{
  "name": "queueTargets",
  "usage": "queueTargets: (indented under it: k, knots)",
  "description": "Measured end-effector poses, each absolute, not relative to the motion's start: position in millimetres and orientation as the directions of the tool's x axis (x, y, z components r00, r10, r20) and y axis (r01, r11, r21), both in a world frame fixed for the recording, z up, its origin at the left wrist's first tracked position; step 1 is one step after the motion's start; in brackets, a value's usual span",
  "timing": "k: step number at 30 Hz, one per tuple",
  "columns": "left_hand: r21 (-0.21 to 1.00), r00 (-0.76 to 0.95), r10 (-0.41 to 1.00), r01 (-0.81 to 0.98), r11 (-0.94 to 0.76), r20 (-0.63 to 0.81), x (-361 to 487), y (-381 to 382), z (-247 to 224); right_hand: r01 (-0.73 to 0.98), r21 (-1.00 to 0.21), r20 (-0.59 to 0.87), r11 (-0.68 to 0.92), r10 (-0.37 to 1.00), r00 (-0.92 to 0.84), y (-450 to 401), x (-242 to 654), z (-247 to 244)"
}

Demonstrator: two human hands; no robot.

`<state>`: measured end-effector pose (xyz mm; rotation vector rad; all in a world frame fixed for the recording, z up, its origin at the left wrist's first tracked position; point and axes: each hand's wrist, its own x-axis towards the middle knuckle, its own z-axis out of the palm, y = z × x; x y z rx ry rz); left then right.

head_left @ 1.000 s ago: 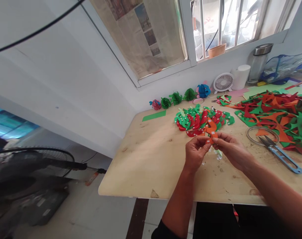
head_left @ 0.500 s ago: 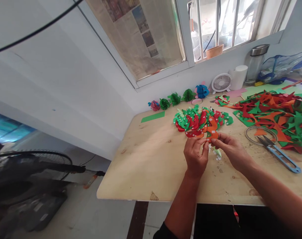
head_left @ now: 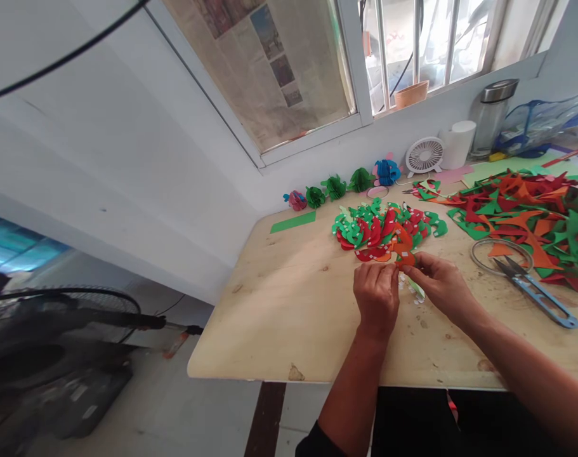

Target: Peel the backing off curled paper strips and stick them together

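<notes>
Near the middle of the table, my right hand pinches an orange paper cutout that carries small white squares. My left hand is closed with its fingertips at the lower left edge of the same cutout, right against the right thumb; the fingers hide part of that edge. Just beyond both hands lies a heap of curved green, red and orange paper cutouts, many with white squares on them. Tiny white scraps and a pale green piece lie below the right hand.
Blue-handled thread snips rest across a metal ring at right. Behind them spreads a big pile of paper offcuts. Along the wall stand folded paper figures, a small white fan and a glass bottle.
My left fingers have curled in more tightly and shifted slightly right towards the right thumb. Less of the orange cutout shows between the hands.
</notes>
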<state>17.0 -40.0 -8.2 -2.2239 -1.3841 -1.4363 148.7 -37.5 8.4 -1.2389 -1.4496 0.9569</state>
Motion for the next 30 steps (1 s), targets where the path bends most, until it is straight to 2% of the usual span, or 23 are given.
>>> queueTargets:
  k: [5, 11, 18, 21, 25, 28, 30]
  knots:
    - [0.301, 0.129, 0.618, 0.785, -0.542, 0.775, 17.2, -41.0, -7.0, 0.312, -0.928, 0.206, 0.203, 0.978, -0.022, -38.4, 147.7, 9.8]
    - [0.380, 0.083, 0.649, 0.752, -0.538, 0.756, 19.2, -40.9, -8.1, 0.339, -0.920, 0.200, 0.195, 0.980, -0.020, -39.3, 146.6, 10.4]
    - [0.397, 0.010, 0.643, 0.779, -0.485, 0.766, 23.0, -41.2, -8.5, 0.348, -0.911, 0.238, 0.221, 0.971, 0.005, -41.0, 143.6, 11.2]
    - [0.492, -0.051, 0.679, 0.730, -0.475, 0.732, 22.9, -39.9, -8.5, 0.318, -0.926, 0.215, 0.202, 0.977, 0.006, -39.9, 144.0, 8.8]
    - [0.667, -0.124, 0.765, 0.588, -0.456, 0.632, 20.7, -39.1, -7.2, 0.170, -0.977, 0.130, 0.133, 0.991, -0.024, -36.7, 145.9, 4.7]
    - [0.812, -0.175, 0.852, 0.444, -0.380, 0.494, 19.1, -39.5, -5.0, 0.066, -0.995, 0.080, 0.080, 0.997, -0.004, -34.9, 147.1, 3.8]
    - [0.913, -0.194, 0.915, 0.284, -0.293, 0.354, 18.3, -39.2, -3.5, 0.022, -0.998, 0.057, 0.057, 0.998, 0.005, -34.6, 147.3, 4.8]
